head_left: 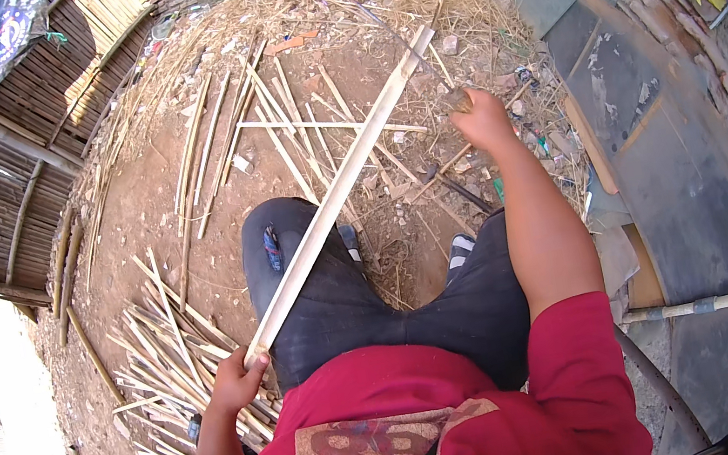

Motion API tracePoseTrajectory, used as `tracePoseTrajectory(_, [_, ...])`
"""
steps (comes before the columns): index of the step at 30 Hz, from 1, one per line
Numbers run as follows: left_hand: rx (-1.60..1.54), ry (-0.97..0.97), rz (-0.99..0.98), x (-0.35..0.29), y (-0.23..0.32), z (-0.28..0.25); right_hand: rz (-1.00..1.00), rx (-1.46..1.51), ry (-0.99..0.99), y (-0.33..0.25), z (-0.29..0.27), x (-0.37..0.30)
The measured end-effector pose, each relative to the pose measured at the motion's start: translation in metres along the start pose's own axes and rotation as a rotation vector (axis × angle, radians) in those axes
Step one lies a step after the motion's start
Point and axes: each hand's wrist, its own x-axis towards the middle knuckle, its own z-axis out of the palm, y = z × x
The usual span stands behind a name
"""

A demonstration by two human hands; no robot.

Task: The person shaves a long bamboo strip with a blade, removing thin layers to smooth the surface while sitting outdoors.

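Note:
A long, pale split bamboo piece (336, 196) lies slantwise across my left thigh, its far end out over the ground ahead. My left hand (238, 380) is closed around its near end. Out in front on the right, my right hand (484, 120) grips the wooden handle of a long knife (399, 40). Its thin dark blade points away and to the left, crossing near the far end of the bamboo. Whether blade and bamboo touch, I cannot tell.
Loose bamboo strips (278, 127) lie on the dirt ahead; a heap of them (164, 370) is beside my left leg. Dry straw (462, 1) and debris cover the far ground. A bamboo-slat wall (10, 186) stands left, dark panels (678, 190) right.

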Motion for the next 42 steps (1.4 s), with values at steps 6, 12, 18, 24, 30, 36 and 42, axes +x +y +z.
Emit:
tracePoseTrajectory(6, [0.295,0.547,0.243,-0.01,-0.006,0.036,-0.216,-0.03,-0.122,-0.025,-0.005,-0.021])
tracePoseTrajectory(12, [0.239,0.469,0.163,-0.009,0.003,0.031,-0.361,-0.193,-0.211,-0.035,0.0,-0.021])
tracePoseTrajectory(18, [0.208,0.428,0.168,-0.012,0.059,0.01,0.107,0.579,-0.25,-0.02,0.014,-0.009])
tracePoseTrajectory(24, [0.182,0.467,0.239,0.012,0.108,0.002,0.224,1.047,-0.102,-0.036,-0.002,-0.016])
tracePoseTrajectory(30, [0.288,0.447,0.331,0.025,0.145,-0.002,0.229,1.175,0.04,-0.032,0.0,-0.01])
tracePoseTrajectory(36, [0.354,0.362,0.242,0.041,0.173,0.0,0.27,1.118,0.169,-0.031,-0.006,-0.011])
tracePoseTrajectory(42, [0.443,0.599,0.479,0.048,0.179,0.006,0.376,1.2,0.26,-0.017,-0.003,-0.008])
